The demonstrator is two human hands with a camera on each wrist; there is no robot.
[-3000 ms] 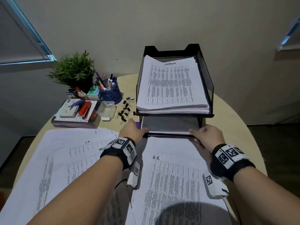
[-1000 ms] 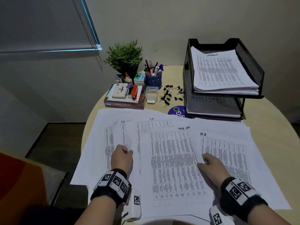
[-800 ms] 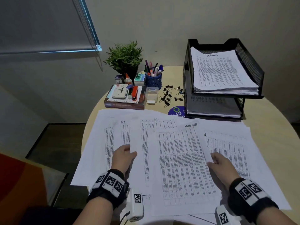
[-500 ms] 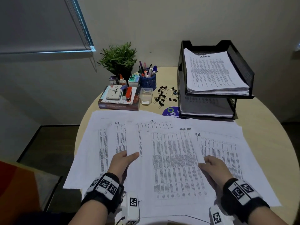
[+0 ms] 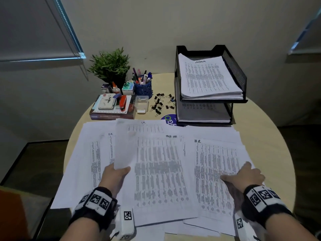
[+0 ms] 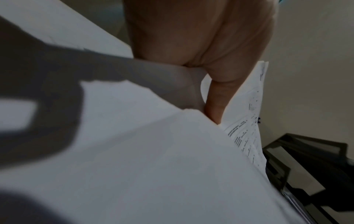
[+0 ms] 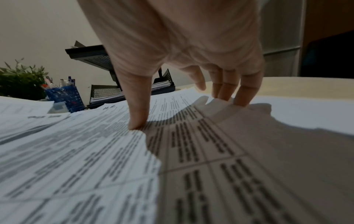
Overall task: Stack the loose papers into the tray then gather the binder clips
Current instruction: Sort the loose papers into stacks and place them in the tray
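Landmark: the tray (image 5: 234, 70), a black 2-tier mesh unit standing at the far side of the round table (image 5: 271, 136).

Left hand (image 5: 113, 176) is working well to the near-left of the tray, pinching the lower left edge of 1 sheet (image 5: 125, 145) and peeling it up off the spread; the left wrist view is showing a finger (image 6: 216, 98) tucked between the lifted page and those under it.

The loose papers (image 5: 156, 171) are lying fanned and overlapping directly in front of the tray, long axes running roughly toward it, the far edges reaching just beside its base. Both tiers are already holding stacks.

The binder clips (image 5: 160, 103) are sitting scattered just left of the tray, between it and a small clear box (image 5: 141, 104), untouched.

Right hand (image 5: 246, 174) is resting near-right of the tray, fingers spread and pressing flat on a printed sheet marked "H.R"; fingertips (image 7: 138, 124) are touching paper, pinching nothing.

Judgement: still gathering. The move ahead is turning on sliding the sheets together and then pushing them straight away from the body, long axis first, into the tray mouth. Right hand is nearer the tray; left is nearer the clips.
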